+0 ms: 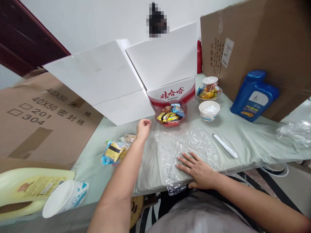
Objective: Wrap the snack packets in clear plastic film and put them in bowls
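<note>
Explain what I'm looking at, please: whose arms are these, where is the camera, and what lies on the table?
No machine here: one camera, worn on a person's head, looks down at their own two bare arms. The left hand reaches forward, fingers curled, between a pile of snack packets and a red bowl of snacks; whether it grips anything is hidden. The right hand lies flat and open on a clear plastic sheet. Also on the table: a white paper bowl, a white pen-like stick and a blue jug.
</note>
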Demonstrator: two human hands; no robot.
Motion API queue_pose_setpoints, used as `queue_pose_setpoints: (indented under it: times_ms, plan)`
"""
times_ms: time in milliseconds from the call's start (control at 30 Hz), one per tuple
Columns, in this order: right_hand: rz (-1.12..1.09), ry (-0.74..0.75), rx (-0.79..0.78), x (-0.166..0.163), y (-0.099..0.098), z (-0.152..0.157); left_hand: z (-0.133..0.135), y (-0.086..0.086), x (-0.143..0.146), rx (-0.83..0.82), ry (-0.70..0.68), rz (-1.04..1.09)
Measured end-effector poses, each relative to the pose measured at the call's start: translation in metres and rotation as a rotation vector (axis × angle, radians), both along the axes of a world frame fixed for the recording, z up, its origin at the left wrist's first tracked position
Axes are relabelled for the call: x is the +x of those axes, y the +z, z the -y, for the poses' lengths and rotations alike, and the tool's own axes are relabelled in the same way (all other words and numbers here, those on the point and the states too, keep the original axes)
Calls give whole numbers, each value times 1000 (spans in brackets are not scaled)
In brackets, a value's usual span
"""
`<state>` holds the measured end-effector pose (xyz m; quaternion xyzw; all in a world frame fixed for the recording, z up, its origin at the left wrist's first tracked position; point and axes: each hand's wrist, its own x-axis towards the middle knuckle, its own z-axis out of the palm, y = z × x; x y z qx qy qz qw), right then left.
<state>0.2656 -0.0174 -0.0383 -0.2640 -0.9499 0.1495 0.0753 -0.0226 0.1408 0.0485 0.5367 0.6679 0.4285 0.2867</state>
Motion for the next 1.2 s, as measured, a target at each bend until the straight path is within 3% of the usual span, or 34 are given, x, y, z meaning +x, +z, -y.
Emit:
queue_pose_setpoints:
  times_ms: [100, 167, 233, 267, 333, 400, 433, 467, 533, 600, 667, 767, 933, 1067, 1200]
  plan:
    - [-8, -6, 8, -1, 1, 0, 29, -10, 13, 91, -117, -109]
    - [-6, -9, 11, -1, 2, 0, 51, -22, 26, 66, -302, -194]
    - [4, -14, 9, -2, 4, 0, 67, -34, 36, -1, -520, -449]
    - [10, -16, 7, -2, 4, 0, 71, -38, 38, -39, -555, -601]
    - [17, -17, 6, -2, 4, 0, 75, -40, 40, -93, -457, -844]
    - [14, -15, 8, -2, 2, -1, 79, -34, 40, -42, -292, -883]
    - [10, -13, 10, -2, 0, -1, 84, -30, 42, 22, -292, -847]
    - [7, -16, 12, -3, -1, -1, 92, -25, 44, 90, -360, -787]
    - [4, -25, 13, -4, -3, 0, 115, -18, 52, 162, -630, -632]
    - [5, -34, 8, -5, -2, 0, 143, -14, 60, 83, -911, -544]
    - [4, -30, -14, -4, 2, 0, 169, -17, 61, -6, -1025, -586]
    - [-13, -60, -61, 8, 12, -3, 197, -33, 49, -8, -993, -727]
    - [-36, -230, -70, 60, 26, -7, 219, -63, 20, 182, -862, -835]
    - [-41, -212, -98, 104, 27, 6, 226, -70, 15, 321, -789, -700]
    - [-62, -216, -75, 122, 19, 27, 224, -65, 20, 353, -720, -501]
